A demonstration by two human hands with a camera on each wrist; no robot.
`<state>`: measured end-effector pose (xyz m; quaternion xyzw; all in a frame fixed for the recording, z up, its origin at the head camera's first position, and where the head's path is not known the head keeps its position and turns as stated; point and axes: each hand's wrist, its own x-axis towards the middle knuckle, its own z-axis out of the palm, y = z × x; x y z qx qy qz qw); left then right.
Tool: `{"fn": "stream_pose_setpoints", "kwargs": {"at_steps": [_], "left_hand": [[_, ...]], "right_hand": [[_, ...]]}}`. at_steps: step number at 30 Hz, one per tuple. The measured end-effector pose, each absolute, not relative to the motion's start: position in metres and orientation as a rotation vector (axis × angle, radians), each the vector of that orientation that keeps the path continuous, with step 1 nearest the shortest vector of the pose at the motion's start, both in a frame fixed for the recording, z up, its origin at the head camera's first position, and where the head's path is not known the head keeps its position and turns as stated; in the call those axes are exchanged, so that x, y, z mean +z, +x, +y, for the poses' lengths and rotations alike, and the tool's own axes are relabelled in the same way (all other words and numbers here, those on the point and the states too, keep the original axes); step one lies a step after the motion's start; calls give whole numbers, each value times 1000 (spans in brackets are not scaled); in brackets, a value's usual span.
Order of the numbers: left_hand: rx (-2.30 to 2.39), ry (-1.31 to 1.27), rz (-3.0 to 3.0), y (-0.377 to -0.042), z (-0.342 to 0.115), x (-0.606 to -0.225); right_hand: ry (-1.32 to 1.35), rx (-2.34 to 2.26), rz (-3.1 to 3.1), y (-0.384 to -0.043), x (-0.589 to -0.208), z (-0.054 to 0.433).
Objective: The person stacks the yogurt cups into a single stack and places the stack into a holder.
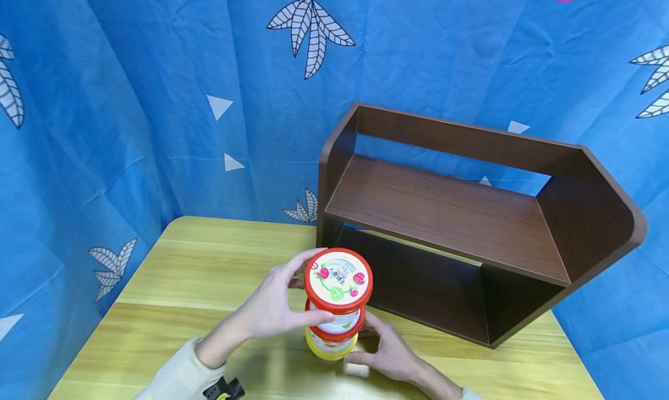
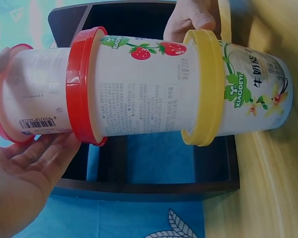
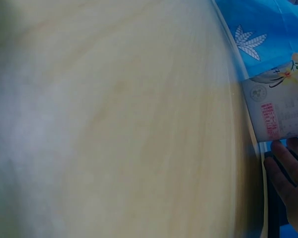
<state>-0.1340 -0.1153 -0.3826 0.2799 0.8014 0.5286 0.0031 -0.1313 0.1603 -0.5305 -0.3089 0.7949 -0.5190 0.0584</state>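
Three round ice-cream tubs stand stacked on the table. The lowest is a yellow-lidded tub (image 2: 256, 94) with vanilla flowers. On it sits a red-lidded tub (image 2: 144, 91) with strawberries, and above that a second red-lidded tub (image 1: 338, 280). My left hand (image 1: 274, 304) holds the top tub, its thumb across the near side and its fingers round the far side. Low at the stack's right, my right hand (image 1: 389, 350) has its thumb and fingers on either side of the yellow-lidded tub. Part of that tub (image 3: 283, 104) shows in the right wrist view.
A dark brown two-tier shelf (image 1: 444, 205) stands behind and right of the stack, its lower compartment close to the tubs. The light wooden table (image 1: 209, 260) extends to the left. Blue patterned cloth (image 1: 172, 69) hangs behind.
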Motion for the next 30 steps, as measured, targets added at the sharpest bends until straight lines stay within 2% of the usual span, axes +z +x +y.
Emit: {"fn": "stream_pose_setpoints", "kwargs": {"at_steps": [14, 25, 30], "left_hand": [[1604, 876, 2604, -130, -121, -391], [1638, 930, 2622, -125, -139, -419], [1703, 876, 2576, -122, -143, -438]], "right_hand": [[-939, -1574, 2395, -132, -530, 160], [-924, -1570, 2390, -131, -531, 160], [-932, -1578, 2381, -131, -531, 160]]}}
